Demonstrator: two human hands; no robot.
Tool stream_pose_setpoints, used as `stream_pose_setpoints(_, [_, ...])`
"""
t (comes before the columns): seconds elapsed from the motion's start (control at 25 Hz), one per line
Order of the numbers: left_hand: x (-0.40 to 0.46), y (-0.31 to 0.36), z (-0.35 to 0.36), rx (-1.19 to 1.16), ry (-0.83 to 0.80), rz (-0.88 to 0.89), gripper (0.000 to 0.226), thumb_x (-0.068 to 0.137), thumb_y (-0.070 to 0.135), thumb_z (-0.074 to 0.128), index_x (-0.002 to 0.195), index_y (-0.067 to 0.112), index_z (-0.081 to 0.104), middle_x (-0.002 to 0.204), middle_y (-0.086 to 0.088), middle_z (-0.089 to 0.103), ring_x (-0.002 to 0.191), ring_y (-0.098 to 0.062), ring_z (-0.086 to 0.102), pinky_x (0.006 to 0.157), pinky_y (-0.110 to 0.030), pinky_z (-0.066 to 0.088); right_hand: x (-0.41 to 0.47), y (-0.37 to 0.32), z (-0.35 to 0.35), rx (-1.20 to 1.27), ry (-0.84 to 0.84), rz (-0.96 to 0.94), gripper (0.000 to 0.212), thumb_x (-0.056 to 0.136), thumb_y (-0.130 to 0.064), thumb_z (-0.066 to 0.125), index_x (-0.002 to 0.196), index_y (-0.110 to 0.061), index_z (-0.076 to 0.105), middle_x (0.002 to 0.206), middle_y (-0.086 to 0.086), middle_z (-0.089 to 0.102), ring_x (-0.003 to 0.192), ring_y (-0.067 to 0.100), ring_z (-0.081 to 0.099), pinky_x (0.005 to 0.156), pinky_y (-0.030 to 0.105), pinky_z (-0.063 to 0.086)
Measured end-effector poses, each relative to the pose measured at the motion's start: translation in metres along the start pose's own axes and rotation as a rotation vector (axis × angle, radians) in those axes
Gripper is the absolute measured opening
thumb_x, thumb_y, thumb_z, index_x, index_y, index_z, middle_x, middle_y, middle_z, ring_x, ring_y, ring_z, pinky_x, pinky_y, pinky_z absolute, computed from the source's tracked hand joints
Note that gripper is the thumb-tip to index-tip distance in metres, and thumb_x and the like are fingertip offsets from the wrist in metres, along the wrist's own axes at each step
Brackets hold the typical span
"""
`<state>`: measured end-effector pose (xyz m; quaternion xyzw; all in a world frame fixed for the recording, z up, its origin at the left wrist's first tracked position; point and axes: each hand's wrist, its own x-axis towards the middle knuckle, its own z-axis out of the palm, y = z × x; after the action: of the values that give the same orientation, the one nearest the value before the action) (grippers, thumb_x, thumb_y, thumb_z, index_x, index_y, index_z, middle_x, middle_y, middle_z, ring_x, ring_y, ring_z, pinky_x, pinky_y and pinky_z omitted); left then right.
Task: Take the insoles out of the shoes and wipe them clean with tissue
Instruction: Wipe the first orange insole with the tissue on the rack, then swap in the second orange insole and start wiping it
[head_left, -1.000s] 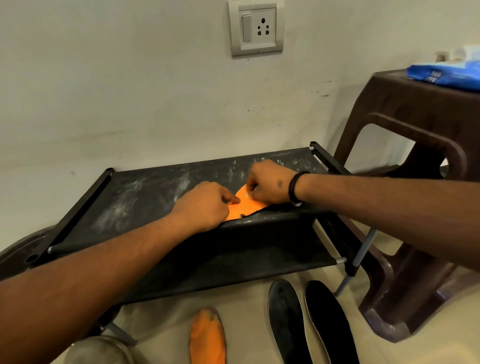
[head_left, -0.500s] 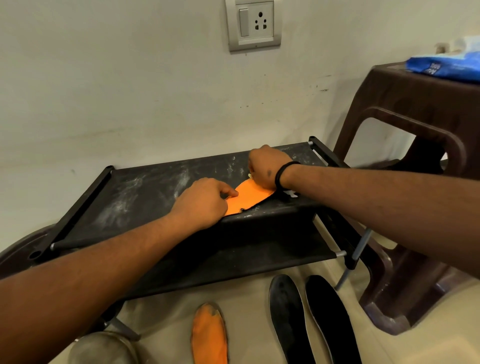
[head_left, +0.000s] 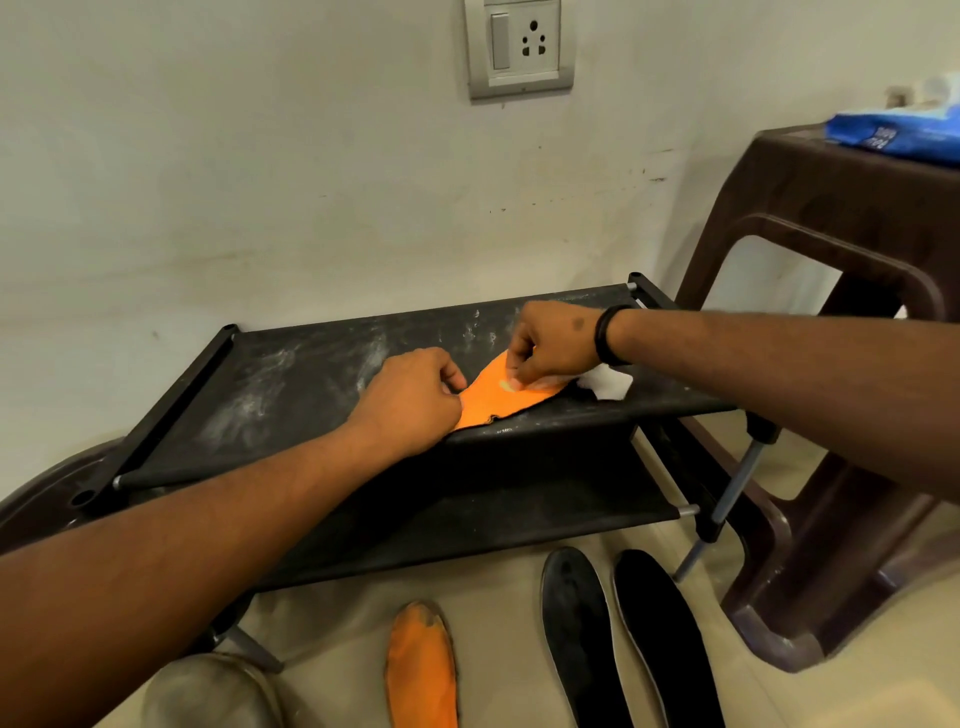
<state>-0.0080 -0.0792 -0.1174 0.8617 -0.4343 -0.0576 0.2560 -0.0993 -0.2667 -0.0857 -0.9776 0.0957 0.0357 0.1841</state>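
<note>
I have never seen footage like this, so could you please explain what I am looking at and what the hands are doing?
There is no machine here: a person wears a camera on the head, looking down at their own two bare hands. The left hand pins an orange insole on the top of a dusty black rack. The right hand presses a white tissue against that insole, wiping it. On the floor in front lie a second orange insole and two black insoles. A brown stool at right carries a blue pack, possibly tissues.
</note>
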Motion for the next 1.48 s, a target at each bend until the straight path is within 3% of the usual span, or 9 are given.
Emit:
stream_pose_setpoints(0.16, [0.002, -0.001, 0.001, 0.017, -0.041, 0.105, 0.033, 0.09, 0.001, 0.061, 0.096, 0.029, 0.078, 0.083, 0.006, 0.072, 0.075, -0.012, 0.066, 0.071, -0.034, 0.057, -0.001, 0.016, 0.0, -0.127, 0.184, 0.155, 0.013, 0.087, -0.011, 0.064, 0.087, -0.009, 0.077, 0.095, 0.008, 0.075, 0.083, 0.02, 0.068, 0.081, 0.036, 0.057])
stream_pose_setpoints(0.28, [0.003, -0.003, 0.002, 0.046, -0.038, 0.069, 0.038, 0.09, 0.002, 0.057, 0.092, 0.032, 0.08, 0.064, 0.013, 0.066, 0.049, -0.007, 0.054, 0.052, -0.025, 0.043, -0.009, -0.001, 0.016, -0.093, 0.165, 0.059, 0.016, 0.086, -0.01, 0.063, 0.087, -0.006, 0.078, 0.089, 0.007, 0.076, 0.081, 0.02, 0.068, 0.079, 0.033, 0.056])
stream_pose_setpoints(0.36, [0.002, -0.001, 0.002, 0.066, -0.034, 0.062, 0.039, 0.09, 0.002, 0.055, 0.092, 0.032, 0.081, 0.054, 0.018, 0.059, 0.044, -0.008, 0.049, 0.05, -0.023, 0.035, -0.019, -0.014, 0.018, -0.007, 0.092, 0.0, 0.012, 0.086, -0.013, 0.068, 0.088, -0.009, 0.079, 0.087, 0.002, 0.076, 0.08, 0.016, 0.068, 0.076, 0.028, 0.054])
stream_pose_setpoints(0.52, [-0.001, 0.002, -0.001, 0.042, -0.059, 0.102, 0.028, 0.092, 0.014, 0.058, 0.095, 0.03, 0.081, 0.05, 0.026, 0.058, 0.048, -0.003, 0.052, 0.052, -0.025, 0.039, -0.025, -0.006, 0.012, -0.003, 0.052, -0.008, 0.01, 0.086, -0.017, 0.07, 0.086, -0.011, 0.079, 0.086, -0.001, 0.076, 0.081, 0.013, 0.069, 0.079, 0.027, 0.055])
stream_pose_setpoints(0.68, [-0.002, -0.001, 0.001, -0.024, -0.054, 0.131, 0.019, 0.091, 0.042, 0.067, 0.092, 0.029, 0.081, 0.079, 0.017, 0.074, 0.073, -0.003, 0.066, 0.075, -0.036, 0.059, -0.018, 0.026, 0.001, -0.157, 0.161, 0.185, 0.015, 0.087, -0.016, 0.062, 0.085, -0.011, 0.077, 0.086, 0.005, 0.075, 0.079, 0.019, 0.069, 0.078, 0.039, 0.059])
stream_pose_setpoints(0.84, [-0.003, 0.0, 0.001, -0.012, -0.049, 0.128, 0.033, 0.082, 0.061, 0.07, 0.084, 0.031, 0.082, 0.072, 0.015, 0.073, 0.068, -0.004, 0.066, 0.065, -0.032, 0.056, -0.018, 0.016, 0.015, -0.17, 0.202, 0.165, 0.019, 0.084, -0.013, 0.058, 0.084, -0.006, 0.076, 0.084, 0.012, 0.074, 0.076, 0.025, 0.069, 0.075, 0.042, 0.06])
stream_pose_setpoints(1.12, [-0.003, 0.002, -0.002, -0.042, -0.079, 0.086, 0.033, 0.073, 0.065, 0.075, 0.081, 0.033, 0.081, 0.066, 0.015, 0.072, 0.067, -0.005, 0.067, 0.067, -0.039, 0.059, -0.035, -0.009, 0.011, 0.021, 0.039, 0.018, 0.008, 0.084, -0.017, 0.071, 0.082, -0.014, 0.078, 0.079, -0.004, 0.074, 0.067, 0.004, 0.062, 0.066, 0.02, 0.051])
stream_pose_setpoints(1.24, [-0.003, 0.001, -0.001, -0.055, -0.08, 0.08, 0.033, 0.072, 0.065, 0.077, 0.079, 0.033, 0.081, 0.057, 0.02, 0.066, 0.059, -0.001, 0.062, 0.06, -0.031, 0.052, -0.028, 0.015, 0.0, -0.072, 0.088, 0.093, 0.008, 0.084, -0.018, 0.072, 0.083, -0.012, 0.078, 0.082, -0.003, 0.075, 0.072, 0.005, 0.064, 0.072, 0.025, 0.053])
stream_pose_setpoints(1.48, [-0.001, 0.002, -0.001, -0.063, -0.093, 0.088, 0.03, 0.074, 0.061, 0.078, 0.083, 0.033, 0.08, 0.073, 0.016, 0.073, 0.074, -0.003, 0.067, 0.075, -0.034, 0.06, -0.014, 0.043, 0.004, -0.209, 0.23, 0.193, 0.016, 0.089, -0.019, 0.064, 0.097, -0.015, 0.078, 0.099, 0.003, 0.075, 0.087, 0.02, 0.068, 0.084, 0.041, 0.058])
